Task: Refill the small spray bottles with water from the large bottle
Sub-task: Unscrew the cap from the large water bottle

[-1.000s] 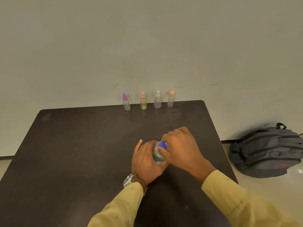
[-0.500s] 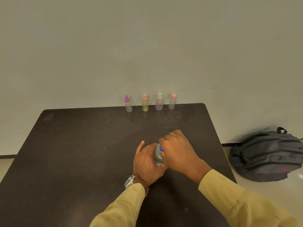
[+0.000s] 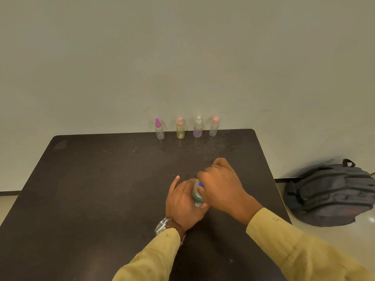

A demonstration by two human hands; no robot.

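**Both hands on the large bottle [image 3: 197,196] at mid-table**

Two tan sleeves reach in from the near edge, with a wristwatch [image 3: 162,226] on the left wrist. The left hand [image 3: 182,201] wraps around the body of the large bottle, which stands on the dark table [image 3: 101,189]. The right hand [image 3: 221,185] curls over the bottle's top and grips its blue cap [image 3: 200,184], which only partly shows. Four small spray bottles stand upright in a row along the table's far edge by the wall: the magenta-capped bottle [image 3: 159,129], the yellow bottle [image 3: 180,129], the purple-tinted bottle [image 3: 197,128] and the clear orange-capped bottle [image 3: 214,127]. A grey backpack [image 3: 332,193] lies on the floor to the right.
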